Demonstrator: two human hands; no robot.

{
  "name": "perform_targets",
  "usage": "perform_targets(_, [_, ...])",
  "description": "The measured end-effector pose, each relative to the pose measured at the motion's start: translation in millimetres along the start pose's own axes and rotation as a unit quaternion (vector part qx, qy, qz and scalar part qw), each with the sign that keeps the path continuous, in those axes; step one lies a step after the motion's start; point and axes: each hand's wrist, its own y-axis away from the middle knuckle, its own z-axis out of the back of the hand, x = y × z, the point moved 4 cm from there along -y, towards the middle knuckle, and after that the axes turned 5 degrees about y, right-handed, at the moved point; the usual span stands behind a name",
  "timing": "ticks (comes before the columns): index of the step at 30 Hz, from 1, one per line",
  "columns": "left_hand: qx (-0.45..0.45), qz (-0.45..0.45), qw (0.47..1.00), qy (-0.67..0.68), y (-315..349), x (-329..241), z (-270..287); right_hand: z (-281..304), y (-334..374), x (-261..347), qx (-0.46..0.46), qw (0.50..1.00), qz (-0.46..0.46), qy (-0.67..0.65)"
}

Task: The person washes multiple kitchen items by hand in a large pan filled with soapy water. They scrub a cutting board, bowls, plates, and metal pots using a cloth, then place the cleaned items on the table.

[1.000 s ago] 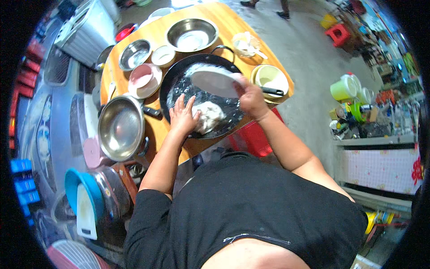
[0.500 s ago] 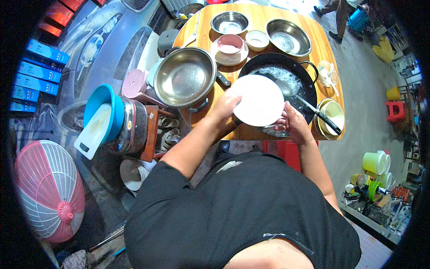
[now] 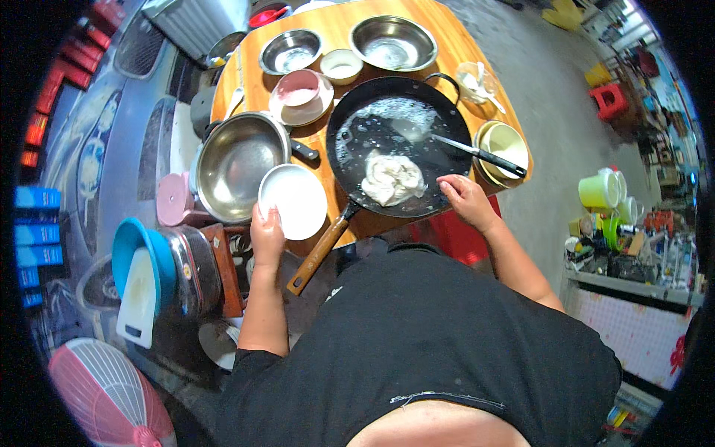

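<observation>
The dough (image 3: 392, 179), a pale, folded lump, lies in the oily black frying pan (image 3: 398, 145), a little toward our side of its middle, touching neither hand. Our left hand (image 3: 267, 232) grips the near rim of an empty white plate (image 3: 293, 201), thumb on top, and holds it just left of the pan above the wooden table (image 3: 339, 30), beside the big steel pot (image 3: 237, 164). Our right hand (image 3: 463, 200) is loose and holds nothing, fingers resting at the pan's near right rim. A spatula (image 3: 454, 145) lies across the pan, its blade in the oil and its dark handle pointing toward the yellow bowl (image 3: 505, 145).

We judge that the dough is in the pan to fry and the plate is finished with. What comes next, as we see it, calls for setting the plate down on a free patch of table and taking the spatula handle with our right hand, keeping fingers off the hot rim. The pan's wooden handle (image 3: 322, 249) juts toward us, easy to knock.
</observation>
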Motion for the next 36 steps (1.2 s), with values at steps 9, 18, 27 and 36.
perform_targets(9, [0.164,0.111,0.980,-0.005,-25,65,-74,29,52,-30,-0.124,0.990,-0.063,-0.023])
perform_targets(18, [0.175,0.284,0.931,0.148,-25,97,-112,37,98,-155,-0.227,0.835,-0.387,-0.320])
perform_targets(27, [0.282,0.360,0.888,-0.036,-36,72,-102,19,31,-227,-0.193,0.656,-0.457,-0.568])
perform_targets(36, [0.118,0.494,0.854,0.112,-11,90,-80,68,-12,-300,-0.284,0.711,-0.395,-0.508])
